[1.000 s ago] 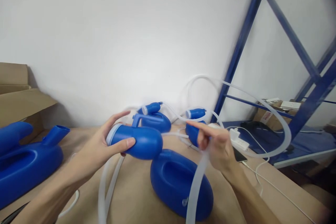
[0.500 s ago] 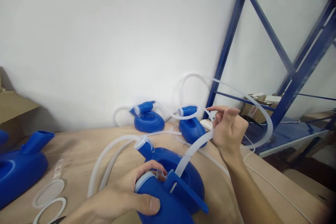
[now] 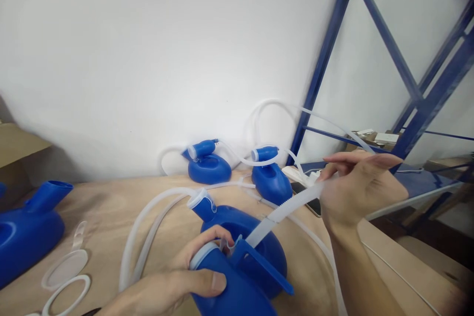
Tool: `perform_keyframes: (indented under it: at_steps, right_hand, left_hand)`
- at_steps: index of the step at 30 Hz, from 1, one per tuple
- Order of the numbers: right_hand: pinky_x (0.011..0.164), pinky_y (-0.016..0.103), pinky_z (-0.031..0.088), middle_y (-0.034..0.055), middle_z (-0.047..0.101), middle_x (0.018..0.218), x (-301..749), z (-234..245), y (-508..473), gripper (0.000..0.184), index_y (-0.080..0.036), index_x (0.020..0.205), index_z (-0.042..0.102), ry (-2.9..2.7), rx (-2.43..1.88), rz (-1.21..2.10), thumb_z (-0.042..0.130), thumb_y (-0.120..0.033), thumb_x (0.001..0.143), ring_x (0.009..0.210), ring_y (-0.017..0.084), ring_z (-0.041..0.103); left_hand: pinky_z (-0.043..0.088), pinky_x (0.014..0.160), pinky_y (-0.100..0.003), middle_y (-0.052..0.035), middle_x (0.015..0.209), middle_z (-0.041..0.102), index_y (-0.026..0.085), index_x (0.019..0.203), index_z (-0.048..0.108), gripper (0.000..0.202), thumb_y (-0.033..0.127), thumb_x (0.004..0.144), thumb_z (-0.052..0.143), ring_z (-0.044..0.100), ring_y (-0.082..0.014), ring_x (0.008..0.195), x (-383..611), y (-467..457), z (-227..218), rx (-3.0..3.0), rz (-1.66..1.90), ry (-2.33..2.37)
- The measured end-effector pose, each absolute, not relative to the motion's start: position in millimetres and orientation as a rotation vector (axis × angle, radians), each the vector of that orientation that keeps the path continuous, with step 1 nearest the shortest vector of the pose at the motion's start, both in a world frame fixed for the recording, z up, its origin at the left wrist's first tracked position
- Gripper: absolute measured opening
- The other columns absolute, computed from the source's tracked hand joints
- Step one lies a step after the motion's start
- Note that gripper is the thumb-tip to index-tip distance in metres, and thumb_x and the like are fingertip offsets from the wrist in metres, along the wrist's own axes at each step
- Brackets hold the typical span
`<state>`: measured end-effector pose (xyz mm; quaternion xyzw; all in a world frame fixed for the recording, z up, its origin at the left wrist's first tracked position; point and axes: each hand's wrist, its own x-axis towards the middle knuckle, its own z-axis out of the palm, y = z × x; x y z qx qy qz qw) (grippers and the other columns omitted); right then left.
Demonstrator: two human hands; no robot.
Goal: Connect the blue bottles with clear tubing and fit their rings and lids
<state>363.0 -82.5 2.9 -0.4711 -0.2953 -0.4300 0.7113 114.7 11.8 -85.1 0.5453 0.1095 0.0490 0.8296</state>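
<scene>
My left hand (image 3: 185, 271) is wrapped round a blue plastic urinal cup (image 3: 233, 281) with a pale rim, thumb on its near side. A long blue clip (image 3: 264, 266) and a clear tab sit beside the cup. Out of the clip's end runs a white ribbed hose (image 3: 285, 208), up to the right. My right hand (image 3: 357, 187) is closed round this hose, with index finger and thumb stretched out past it; the lower fingers are hidden. Behind the cup lies a blue urinal bottle (image 3: 248, 224) with a white-capped neck (image 3: 202, 202).
Two more blue bottles (image 3: 209, 169) (image 3: 272, 185) with hoses stand by the wall. At left are another open-necked bottle (image 3: 33, 227), a clear lid (image 3: 66, 269) and a white ring (image 3: 68, 296). A phone (image 3: 313, 205) lies at the right; a blue metal rack (image 3: 326, 59) rises behind.
My right hand has moved to the right and slightly down, drawing the hose out straighter and flatter. My left hand keeps its hold on the cup. The view has shifted slightly.
</scene>
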Motion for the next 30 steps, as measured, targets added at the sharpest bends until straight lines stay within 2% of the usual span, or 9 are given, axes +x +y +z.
perform_keyframes:
  at_steps: [3,5,8,11,14,18,26,30]
  right_hand:
    - [0.041,0.028,0.034,-0.0028,0.045,0.046,373.0,2.5,-88.6,0.065,-0.019,0.066,0.067,-0.846,-1.123,-0.879,0.037,-0.059,0.108,0.038,0.014,0.051]
    - [0.049,0.03,0.044,0.0017,0.061,0.057,378.0,3.9,-96.6,0.058,-0.02,0.075,0.073,-1.162,-1.364,-0.753,0.042,-0.055,0.108,0.051,0.017,0.061]
    - [0.071,0.033,0.055,0.0058,0.081,0.095,376.1,5.9,-107.3,0.04,-0.024,0.097,0.081,-1.769,-1.71,-0.481,0.051,-0.049,0.107,0.085,0.023,0.075]
    - [0.087,0.036,0.058,0.0044,0.079,0.12,366.8,3.2,-109.0,0.034,-0.028,0.126,0.076,-2.109,-1.778,-0.262,0.053,-0.044,0.108,0.104,0.025,0.075]
    - [0.089,0.037,0.059,0.0039,0.08,0.12,359.0,-0.9,-103.6,0.034,-0.029,0.135,0.071,-2.183,-1.734,-0.192,0.05,-0.037,0.109,0.105,0.025,0.076]
    - [0.095,0.034,0.059,0.0004,0.08,0.121,352.6,-1.7,-96.3,0.036,-0.035,0.142,0.066,-2.221,-1.514,-0.157,0.055,-0.032,0.108,0.103,0.022,0.077]
    - [0.099,0.035,0.058,0.0015,0.081,0.119,346.2,-8.2,-89.3,0.034,-0.03,0.139,0.068,-2.214,-1.421,-0.246,0.058,-0.026,0.106,0.104,0.021,0.077]
    - [0.095,0.035,0.057,0.0044,0.081,0.113,344.2,-9.4,-89.8,0.028,-0.026,0.131,0.072,-2.171,-1.416,-0.338,0.057,-0.028,0.107,0.101,0.021,0.076]
  left_hand:
    - [0.051,0.092,-0.035,-0.0018,0.117,0.07,0.03,0.116,0.063,0.053,0.047,0.072,0.088,0.067,-0.0257,0.107,110.4,18.2,-73.8,1.25,0.222,0.31]
    - [0.052,0.092,-0.035,-0.002,0.124,0.068,0.031,0.116,0.065,0.049,0.05,0.075,0.084,0.065,-0.0272,0.111,104.8,27.5,-62.5,1.404,0.337,0.396]
    - [0.053,0.092,-0.034,-0.0022,0.125,0.066,0.03,0.112,0.068,0.045,0.047,0.073,0.084,0.062,-0.03,0.114,94.7,42.6,-45.0,1.675,0.423,0.425]
    - [0.055,0.085,-0.03,-0.0021,0.118,0.068,0.029,0.109,0.071,0.043,0.042,0.07,0.084,0.063,-0.0298,0.109,85.7,50.3,-33.4,1.862,0.379,0.405]
    - [0.054,0.09,-0.031,-0.0019,0.12,0.069,0.029,0.112,0.071,0.044,0.04,0.071,0.082,0.064,-0.0296,0.111,79.5,49.7,-30.4,1.94,0.413,0.45]
    - [0.053,0.101,-0.036,-0.0029,0.126,0.071,0.031,0.116,0.073,0.055,0.041,0.065,0.089,0.063,-0.0344,0.119,74.9,46.3,-32.4,1.973,0.571,0.543]
    - [0.056,0.098,-0.037,-0.0009,0.123,0.074,0.035,0.118,0.075,0.057,0.036,0.063,0.09,0.065,-0.0342,0.116,73.0,45.4,-30.5,1.965,0.608,0.569]
    - [0.057,0.097,-0.036,-0.0013,0.129,0.073,0.036,0.119,0.074,0.062,0.042,0.06,0.092,0.064,-0.0362,0.121,72.7,42.9,-30.6,1.926,0.665,0.607]
